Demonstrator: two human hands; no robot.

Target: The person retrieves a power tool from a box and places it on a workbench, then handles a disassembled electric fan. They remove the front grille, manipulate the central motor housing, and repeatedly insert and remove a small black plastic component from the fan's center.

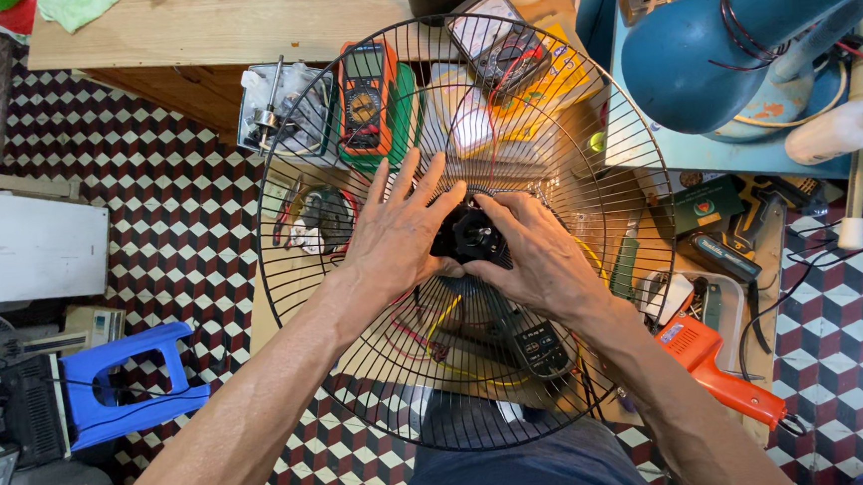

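Cluttered worktop [238, 25] over checkered floor: wire fan guard [466, 232] held at centre.
Left hand [396, 237] and right hand [542, 256] each grip the black hub nut [469, 236], fingers closed around it; best turned evenly, guard kept flat.

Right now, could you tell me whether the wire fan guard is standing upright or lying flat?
Lying flat: the wire fan guard faces the camera as a full circle, both hands on its black hub.

Both forearms reached in from below and converged. The left hand [398, 237] lay flat, fingers [418, 178] spread and pointing upward, thumb curled in toward the right hand [540, 256], whose fingers bent inward, tips close beside the left thumb.
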